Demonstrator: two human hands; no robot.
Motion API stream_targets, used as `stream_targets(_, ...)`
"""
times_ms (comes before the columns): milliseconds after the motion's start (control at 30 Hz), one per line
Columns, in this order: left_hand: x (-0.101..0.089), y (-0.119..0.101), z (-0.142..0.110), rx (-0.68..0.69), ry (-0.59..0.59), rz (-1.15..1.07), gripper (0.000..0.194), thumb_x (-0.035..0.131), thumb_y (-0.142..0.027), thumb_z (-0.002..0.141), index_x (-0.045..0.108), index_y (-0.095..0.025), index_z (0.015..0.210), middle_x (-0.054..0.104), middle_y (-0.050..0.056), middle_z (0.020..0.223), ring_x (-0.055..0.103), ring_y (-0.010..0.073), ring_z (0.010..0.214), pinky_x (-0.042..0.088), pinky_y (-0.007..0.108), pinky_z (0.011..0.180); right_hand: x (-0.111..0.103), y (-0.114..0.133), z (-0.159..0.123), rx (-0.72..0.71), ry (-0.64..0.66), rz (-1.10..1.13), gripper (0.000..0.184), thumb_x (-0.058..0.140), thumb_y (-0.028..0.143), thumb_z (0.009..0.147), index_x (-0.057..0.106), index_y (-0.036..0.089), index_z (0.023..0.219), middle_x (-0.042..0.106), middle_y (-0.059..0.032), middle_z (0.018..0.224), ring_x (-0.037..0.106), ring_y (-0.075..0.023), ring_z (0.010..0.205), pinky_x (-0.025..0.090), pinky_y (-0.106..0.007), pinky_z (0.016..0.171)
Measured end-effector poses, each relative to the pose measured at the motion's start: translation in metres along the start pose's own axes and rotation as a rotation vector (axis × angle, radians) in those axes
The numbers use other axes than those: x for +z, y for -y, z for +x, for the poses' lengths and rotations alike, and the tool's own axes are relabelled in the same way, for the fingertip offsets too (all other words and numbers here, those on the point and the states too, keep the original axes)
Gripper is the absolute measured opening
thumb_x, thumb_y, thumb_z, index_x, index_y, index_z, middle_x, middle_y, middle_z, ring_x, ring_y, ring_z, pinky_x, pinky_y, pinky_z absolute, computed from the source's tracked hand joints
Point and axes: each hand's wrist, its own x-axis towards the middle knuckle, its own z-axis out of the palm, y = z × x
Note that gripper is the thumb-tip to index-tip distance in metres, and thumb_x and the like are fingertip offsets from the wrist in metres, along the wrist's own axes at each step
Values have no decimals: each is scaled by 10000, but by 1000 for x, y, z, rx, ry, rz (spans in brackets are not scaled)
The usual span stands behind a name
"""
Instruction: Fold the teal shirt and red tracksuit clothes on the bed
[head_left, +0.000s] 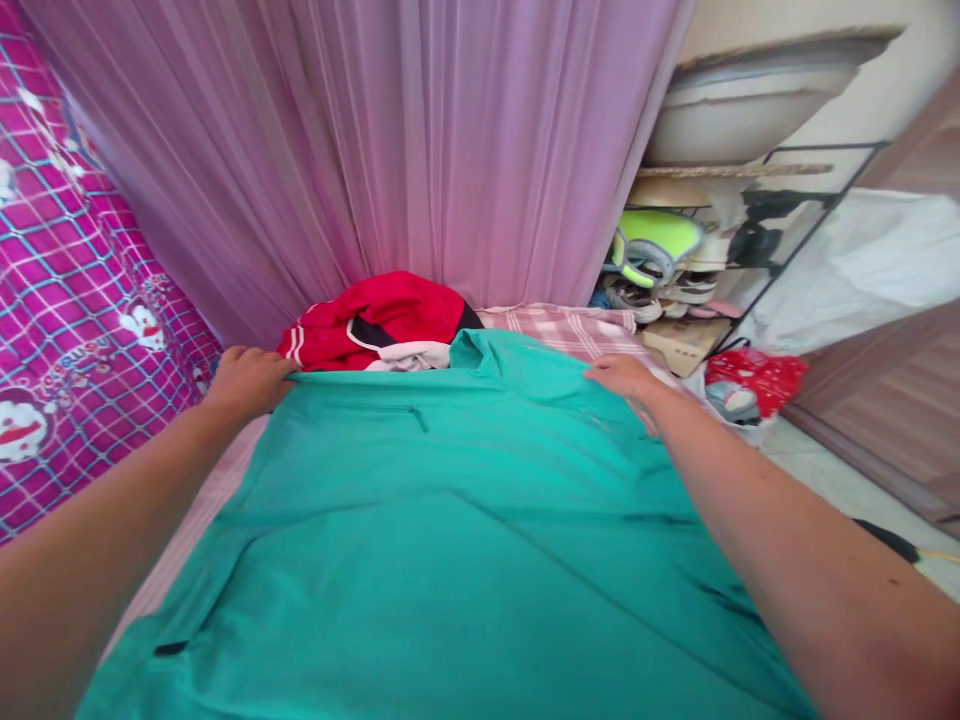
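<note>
A teal jacket (450,520) with a collar and a small zip pull lies spread out, filling the lower middle of the head view. At its far left corner my left hand (251,380) grips the fabric with closed fingers. My right hand (622,375) pinches the jacket's far right shoulder area. Between the two hands the far edge runs nearly straight, with the collar standing up right of the middle. Just beyond that edge lies a crumpled red garment (409,305) with white and black parts.
A pink checked cloth (562,325) covers the surface beneath. Behind it hangs a purple curtain (465,150); a magenta patterned cloth (90,300) hangs at left. To the right stand a shoe rack (825,215), a red bag (765,380) on the floor and a brown door (892,400).
</note>
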Motion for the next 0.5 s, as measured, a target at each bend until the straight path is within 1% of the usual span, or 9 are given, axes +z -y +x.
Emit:
stream_targets(67, -4, 5, -22, 15, -32, -51, 286, 444, -322, 919, 666, -223, 1068, 705, 27, 1084, 558, 257, 1111, 349, 497, 1062, -17, 0, -18, -10, 4, 140, 213, 571, 295, 831, 747, 176, 852, 752, -48, 911, 670, -211, 855, 512, -278, 750)
stream_targets(133, -7, 9, -47, 47, -59, -104, 282, 422, -321, 919, 664, -239, 1040, 706, 24, 1081, 560, 252, 1124, 333, 489, 1081, -32, -2, -41, -35, 21, 255, 195, 582, 310, 816, 732, 186, 824, 745, -33, 891, 663, -197, 839, 510, -267, 755)
stream_targets(233, -5, 13, -85, 45, -85, -202, 270, 441, -335, 896, 663, -251, 1025, 711, 38, 1091, 572, 258, 1146, 307, 477, 1108, -46, -10, -83, -71, 96, 327, 211, 590, 372, 789, 699, 192, 777, 721, -20, 813, 647, -185, 775, 506, -262, 716)
stream_targets(300, 1, 11, -108, 30, -73, -229, 270, 449, -321, 879, 672, -249, 1013, 716, 52, 1111, 581, 268, 1154, 301, 479, 1115, -47, -17, -110, -126, 181, 315, 253, 573, 421, 774, 678, 193, 742, 695, -8, 747, 627, -181, 724, 496, -264, 672)
stream_targets(400, 16, 0, -138, 34, -28, -217, 318, 416, -263, 871, 698, -258, 1018, 722, 69, 1147, 585, 272, 1175, 303, 496, 1116, -37, -27, -142, -245, 313, 178, 266, 571, 438, 737, 649, 202, 641, 660, 7, 660, 604, -181, 684, 480, -265, 645)
stream_targets(467, 29, -7, -152, 53, 13, -224, 371, 410, -211, 856, 716, -272, 1058, 721, 84, 1165, 584, 277, 1199, 292, 516, 1124, -28, -28, -155, -265, 346, 49, 245, 606, 417, 710, 639, 205, 590, 661, 4, 641, 612, -189, 690, 484, -269, 660)
stream_targets(500, 35, -10, -157, 66, 42, -230, 405, 410, -183, 847, 718, -278, 1091, 720, 92, 1172, 584, 281, 1208, 279, 531, 1131, -24, -27, -158, -256, 338, -2, 220, 627, 399, 702, 655, 205, 601, 680, -3, 667, 626, -197, 710, 490, -273, 678)
